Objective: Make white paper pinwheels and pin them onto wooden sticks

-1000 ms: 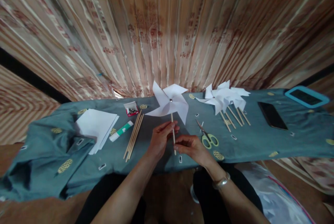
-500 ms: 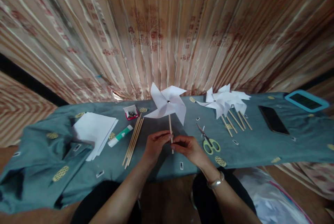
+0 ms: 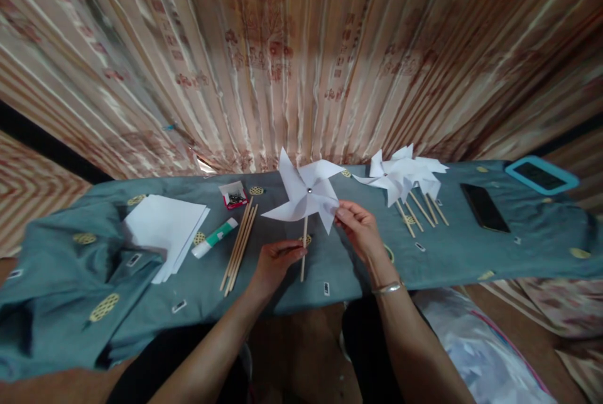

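A white paper pinwheel stands upright on a wooden stick, with a silver pin at its centre. My left hand pinches the stick below the blades. My right hand is at the lower right blade, its thumb and fingertips closed on the paper edge. Behind the right hand, the scissors are mostly hidden; only a bit of the yellow-green handle shows. To the left of the pinwheel lie several loose wooden sticks, a glue stick and a small red-and-white box of dark pins.
White paper sheets lie on the left of the cloth-covered table. Several finished pinwheels rest at the right, beside a black phone and a blue-framed device. A curtain hangs behind. A plastic bag is below right.
My right hand has left the stick and moved up and right to a blade, now covering most of the scissors. The blades have turned slightly. My left hand still grips the stick.
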A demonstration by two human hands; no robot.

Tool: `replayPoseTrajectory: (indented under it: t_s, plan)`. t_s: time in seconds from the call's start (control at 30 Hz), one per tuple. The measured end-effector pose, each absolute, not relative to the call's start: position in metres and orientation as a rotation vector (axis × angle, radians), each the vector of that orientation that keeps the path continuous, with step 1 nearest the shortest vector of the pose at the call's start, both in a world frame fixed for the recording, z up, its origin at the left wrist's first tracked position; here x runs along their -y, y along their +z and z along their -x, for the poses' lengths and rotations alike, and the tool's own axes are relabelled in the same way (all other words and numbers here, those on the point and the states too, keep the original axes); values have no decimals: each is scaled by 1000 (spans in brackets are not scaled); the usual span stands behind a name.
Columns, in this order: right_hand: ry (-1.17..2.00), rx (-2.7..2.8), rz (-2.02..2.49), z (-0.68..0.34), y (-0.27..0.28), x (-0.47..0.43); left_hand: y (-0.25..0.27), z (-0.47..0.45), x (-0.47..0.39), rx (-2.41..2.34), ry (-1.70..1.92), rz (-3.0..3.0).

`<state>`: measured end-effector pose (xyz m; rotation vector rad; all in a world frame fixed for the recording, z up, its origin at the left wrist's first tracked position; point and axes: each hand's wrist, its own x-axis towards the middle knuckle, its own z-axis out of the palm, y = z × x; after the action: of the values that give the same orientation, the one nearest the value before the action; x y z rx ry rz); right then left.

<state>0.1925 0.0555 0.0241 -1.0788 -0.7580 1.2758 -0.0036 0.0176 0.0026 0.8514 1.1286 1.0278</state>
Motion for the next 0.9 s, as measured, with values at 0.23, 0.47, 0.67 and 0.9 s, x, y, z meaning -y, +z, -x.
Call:
replayPoseTrajectory:
  t_s: [0.23, 0.47, 0.67, 0.9]
  plan:
    - [1363, 749, 1064, -183, 24, -52, 6, 6, -14, -1171, 1029, -856]
    - [1481, 781, 1061, -172, 23, -47, 5, 5, -15, -1172, 1044, -850]
    - [1540, 867, 1054, -159, 20, -43, 0, 3, -14, -1129, 1042, -838]
    - [1476, 974, 1061, -168, 27, -41, 6, 7, -14, -1130, 1043, -852]
